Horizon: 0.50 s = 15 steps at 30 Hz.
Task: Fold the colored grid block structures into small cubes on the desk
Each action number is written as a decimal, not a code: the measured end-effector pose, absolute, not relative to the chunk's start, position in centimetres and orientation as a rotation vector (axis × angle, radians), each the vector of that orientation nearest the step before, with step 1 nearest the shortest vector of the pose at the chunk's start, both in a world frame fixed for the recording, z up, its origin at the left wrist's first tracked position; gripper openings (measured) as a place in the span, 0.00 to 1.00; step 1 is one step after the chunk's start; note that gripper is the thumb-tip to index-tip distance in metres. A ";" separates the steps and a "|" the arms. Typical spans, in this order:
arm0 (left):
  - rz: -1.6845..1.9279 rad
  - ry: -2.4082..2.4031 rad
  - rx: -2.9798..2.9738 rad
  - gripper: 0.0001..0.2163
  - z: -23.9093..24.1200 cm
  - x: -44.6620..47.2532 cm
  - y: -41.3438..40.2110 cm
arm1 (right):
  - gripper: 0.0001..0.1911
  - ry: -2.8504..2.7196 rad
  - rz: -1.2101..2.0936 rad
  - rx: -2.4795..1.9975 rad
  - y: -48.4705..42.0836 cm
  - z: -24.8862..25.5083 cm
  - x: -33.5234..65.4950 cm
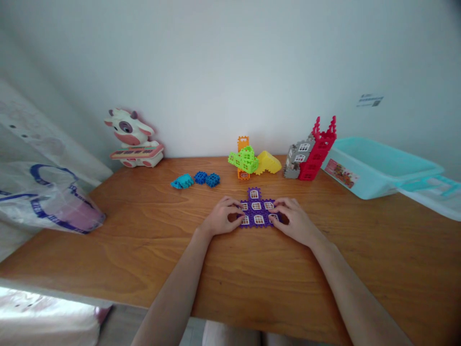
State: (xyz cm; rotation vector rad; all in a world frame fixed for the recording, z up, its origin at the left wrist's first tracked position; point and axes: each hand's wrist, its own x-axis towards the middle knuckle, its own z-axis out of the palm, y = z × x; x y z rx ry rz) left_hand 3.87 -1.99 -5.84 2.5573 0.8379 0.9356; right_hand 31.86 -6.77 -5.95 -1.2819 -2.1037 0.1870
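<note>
One wood tbl (144, 240) agst wall (209, 72), purple panel (257, 210) atop.

The fingers of the left hand (224, 217) and right hand (295, 223) cover parts of the purple panel's (256, 212) left and right sides, so their grip beneath cannot be verified. The plastic bag (46, 204) is cut off at the left edge, and both forearms (176, 288) at the bottom edge. Print on the wall label (370, 100) is illegible; the red block structure (319, 153) obscures the turquoise bin's (376, 185) left end.
</note>
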 end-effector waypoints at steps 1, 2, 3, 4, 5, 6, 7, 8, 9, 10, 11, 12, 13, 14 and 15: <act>0.932 0.838 2.550 0.10 -5.8 4.0 -2.1 | 0.07 -2.114 0.192 -1.286 -6.8 -5.9 31.8; 0.929 0.843 2.541 0.13 -5.7 4.2 -2.3 | 0.08 -2.127 0.206 -1.281 -6.9 -5.9 31.7; 0.925 0.851 2.535 0.16 -5.6 4.5 -2.5 | 0.11 -2.138 0.227 -1.270 -7.0 -6.0 31.5; 0.919 0.862 2.532 0.19 -5.6 4.7 -2.6 | 0.15 -2.148 0.251 -1.254 -7.0 -6.0 31.3; 0.914 0.884 2.532 0.20 -5.6 5.0 -2.8 | 0.19 -2.157 0.274 -1.242 -7.1 -6.0 31.1; 0.910 0.918 2.535 0.20 -5.6 5.4 -2.9 | 0.22 -2.163 0.292 -1.241 -7.1 -6.1 30.8; 0.904 0.959 2.538 0.19 -5.7 5.7 -3.0 | 0.24 -2.158 0.297 -1.261 -7.1 -6.1 30.6; 0.897 1.007 2.540 0.19 -5.8 5.9 -3.0 | 0.24 -2.143 0.292 -1.305 -7.0 -6.2 30.4; 0.890 1.053 2.538 0.18 -5.9 6.1 -3.0 | 0.23 -2.122 0.277 -1.366 -7.0 -6.2 30.2; 0.882 1.090 2.533 0.17 -6.0 6.3 -3.0 | 0.22 -2.100 0.259 -1.430 -6.9 -6.3 30.0; 0.877 1.111 2.523 0.16 -6.0 6.4 -3.0 | 0.22 -2.078 0.240 -1.487 -6.9 -6.3 29.9; 0.874 1.117 2.508 0.15 -6.0 6.4 -3.0 | 0.22 -2.062 0.228 -1.527 -6.8 -6.3 29.8; 0.879 1.112 2.482 0.15 -6.0 6.4 -2.9 | 0.22 -2.051 0.225 -1.545 -6.8 -6.2 29.8; 0.896 1.101 2.442 0.15 -5.9 6.4 -2.9 | 0.22 -2.041 0.233 -1.543 -6.7 -6.2 29.8; 0.918 1.082 2.389 0.16 -5.9 6.3 -2.9 | 0.21 -2.024 0.252 -1.522 -6.7 -6.2 29.8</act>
